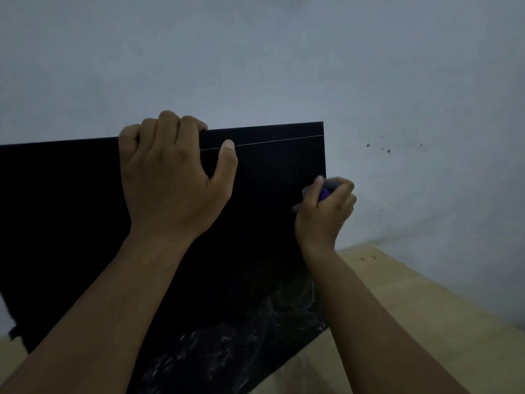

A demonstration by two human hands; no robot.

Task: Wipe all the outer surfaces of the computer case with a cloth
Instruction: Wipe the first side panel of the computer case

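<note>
Black computer case (270,166) being gripped at twelve o'clock edge by left hand (170,177). Cloth (324,194) being bunched in right hand (326,211), pressed at three o'clock edge. Wiping judged underway; other faces unseen.

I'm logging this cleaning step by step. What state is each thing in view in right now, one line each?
computer case: black, resting on the beige surface, held at its top edge.
left hand: grips the case's top edge, fingers curled over it, thumb on the near face.
right hand: holds the cloth at the case's right edge.
cloth: bunched up in the right hand, against the case.
beige surface: bears the case.
</note>
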